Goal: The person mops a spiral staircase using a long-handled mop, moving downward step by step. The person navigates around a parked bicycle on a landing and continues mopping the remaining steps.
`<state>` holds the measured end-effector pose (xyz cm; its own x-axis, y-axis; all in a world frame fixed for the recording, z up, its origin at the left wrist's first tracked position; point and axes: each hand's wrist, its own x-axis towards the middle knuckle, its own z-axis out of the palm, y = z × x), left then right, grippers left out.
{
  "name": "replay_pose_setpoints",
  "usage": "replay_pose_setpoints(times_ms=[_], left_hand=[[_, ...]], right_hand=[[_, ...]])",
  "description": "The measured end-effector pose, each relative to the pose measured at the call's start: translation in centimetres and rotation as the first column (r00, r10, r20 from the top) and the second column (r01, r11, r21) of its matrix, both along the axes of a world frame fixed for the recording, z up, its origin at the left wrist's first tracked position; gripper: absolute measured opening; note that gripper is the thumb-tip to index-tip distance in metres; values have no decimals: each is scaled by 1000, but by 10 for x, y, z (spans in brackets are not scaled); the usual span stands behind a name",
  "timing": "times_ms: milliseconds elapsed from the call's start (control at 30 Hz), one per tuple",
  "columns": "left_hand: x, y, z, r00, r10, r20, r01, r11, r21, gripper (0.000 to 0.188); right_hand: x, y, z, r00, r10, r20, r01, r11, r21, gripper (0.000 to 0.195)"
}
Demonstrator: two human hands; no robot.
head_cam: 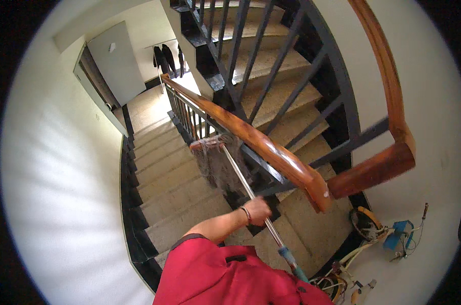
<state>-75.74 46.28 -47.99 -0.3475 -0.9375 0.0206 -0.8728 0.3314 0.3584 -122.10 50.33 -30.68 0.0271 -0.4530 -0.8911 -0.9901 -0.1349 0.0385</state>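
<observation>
My left hand, a bracelet at its wrist, is closed around the metal pole of a string mop. The mop's grey strings hang from a reddish-brown head at the far end. That end is raised over the stairs, beside the wooden handrail; whether it touches the railing I cannot tell. Lower down, the pole has a blue-green sleeve or grip and passes beside my red clothing. My right hand is out of view.
Stairs descend to a landing with a grey door and hanging dark clothes. Another flight rises behind dark metal balusters. A small bicycle stands at the lower right. White walls flank the stairs.
</observation>
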Motion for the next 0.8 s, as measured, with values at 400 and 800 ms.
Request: replay_pose_setpoints(times_ms=[400,800], left_hand=[[137,14,-65,780,623,51,-619,781,-83,41],[-29,53,-25,991,-9,136,12,1000,-21,9]], right_hand=[[219,-43,-51,926,-115,361,51,982,182,38],[-83,67,-29,973,128,190,-121,992,-46,38]])
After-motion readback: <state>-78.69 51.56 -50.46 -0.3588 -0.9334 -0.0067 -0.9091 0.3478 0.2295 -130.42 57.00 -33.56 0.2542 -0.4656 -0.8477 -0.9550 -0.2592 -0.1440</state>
